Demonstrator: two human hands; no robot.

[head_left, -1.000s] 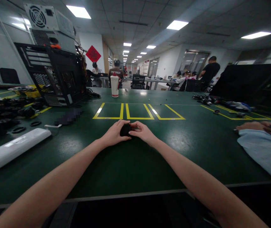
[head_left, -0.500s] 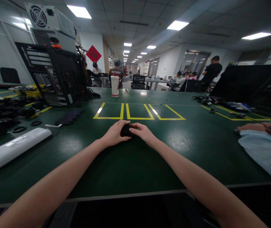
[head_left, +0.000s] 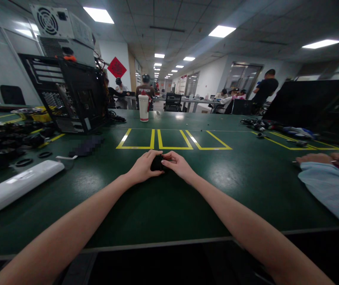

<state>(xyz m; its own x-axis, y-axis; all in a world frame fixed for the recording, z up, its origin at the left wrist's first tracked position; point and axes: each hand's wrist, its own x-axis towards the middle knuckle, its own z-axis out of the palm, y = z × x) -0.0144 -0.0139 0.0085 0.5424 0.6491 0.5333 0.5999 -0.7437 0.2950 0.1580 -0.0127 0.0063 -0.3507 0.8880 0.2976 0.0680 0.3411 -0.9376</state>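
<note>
On the near side of the white cup point(head_left: 143, 107) and slightly right of it, a small black part point(head_left: 156, 163) sits directly between the two hands. Both are closed on it: the left hand point(head_left: 142, 168) wraps its left side, thumb below, while the right hand point(head_left: 181, 166) pinches its right edge. The left hand covers more of it. Fingers hide its long axis, and whether it touches the tabletop point(head_left: 163, 213) I cannot tell. Flat yellow tape outlines point(head_left: 175, 148) lie between cup and hands. Left of the cup stands a black computer case point(head_left: 80, 99); nearer than the cup and farther left lies a long white device point(head_left: 23, 184). Well right of the cup, and nearer, rests a co-worker's blue sleeve point(head_left: 323, 186).
</note>
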